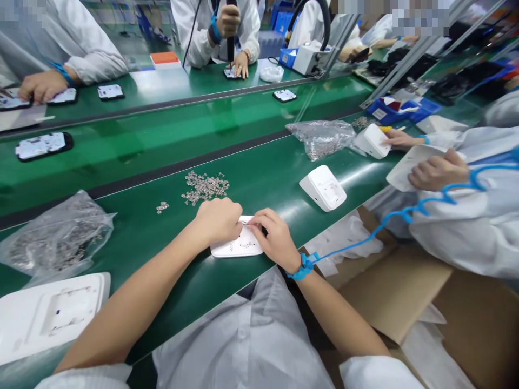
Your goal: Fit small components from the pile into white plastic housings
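White housing: located on the desk, between my two hands. My left hand lies over its far left part, fingers curled; their tips are hidden, so I cannot tell whether they grip. My right hand meets its right side, thumb and forefinger nearly together; whether a part is clamped there I cannot tell.

Status, by judgement: work on this housing is under way, not complete; no fitted part can be confirmed. Loose stock: a pile of metal parts just beyond the housing, to its left.

Surroundings: a white wedge-shaped unit stands right of the housing; a clear bag lies well to its left. Obstructions: my left hand masks the housing; the coiled blue cord, to its right, could limit reach.
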The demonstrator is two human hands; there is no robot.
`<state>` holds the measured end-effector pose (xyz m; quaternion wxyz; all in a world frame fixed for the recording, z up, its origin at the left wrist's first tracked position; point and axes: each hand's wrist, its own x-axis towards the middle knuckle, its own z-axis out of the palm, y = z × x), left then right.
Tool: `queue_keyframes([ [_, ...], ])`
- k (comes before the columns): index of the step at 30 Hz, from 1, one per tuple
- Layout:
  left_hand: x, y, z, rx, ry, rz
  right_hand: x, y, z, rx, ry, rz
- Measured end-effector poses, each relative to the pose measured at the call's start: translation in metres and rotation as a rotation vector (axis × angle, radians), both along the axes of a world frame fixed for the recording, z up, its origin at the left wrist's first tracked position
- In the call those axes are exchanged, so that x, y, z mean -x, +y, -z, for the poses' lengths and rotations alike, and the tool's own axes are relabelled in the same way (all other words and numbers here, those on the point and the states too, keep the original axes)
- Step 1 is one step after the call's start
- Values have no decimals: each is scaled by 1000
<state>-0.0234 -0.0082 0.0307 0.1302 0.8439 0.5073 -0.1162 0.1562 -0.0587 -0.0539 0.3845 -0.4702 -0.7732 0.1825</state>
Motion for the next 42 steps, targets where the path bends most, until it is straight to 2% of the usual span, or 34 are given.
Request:
queue_keyframes([
  [6, -1, 0, -1, -9, 17, 30, -5, 16, -11, 191, 6, -27],
  [10, -3, 0, 0, 4, 12, -28, -8, 20, -16, 277, 59, -51],
  [12, -4, 0, 1, 3, 6, -63, -6, 12, -13, 210, 98, -25],
  [15, -6, -1, 2, -9, 23, -81, -3, -6, -4, 21, 137, 27],
  [18, -9, -2, 1, -11, 58, -96, 0, -19, 2, -139, 98, 21],
  [28, -14, -3, -1, -6, 100, -111, -4, -20, 3, -294, -119, -85],
  [30, -15, -2, -1, -8, 111, -111, -4, -18, 2, -258, -92, -92],
  [35, -17, -2, -1, -20, 152, -104, -4, -3, -3, -13, 95, 101],
  [38, -17, -4, -1, -24, 168, -117, 0, 8, -5, 121, 118, 93],
  [42, -18, -5, -1, -35, 171, -113, 4, 11, -3, 168, 169, 123],
])
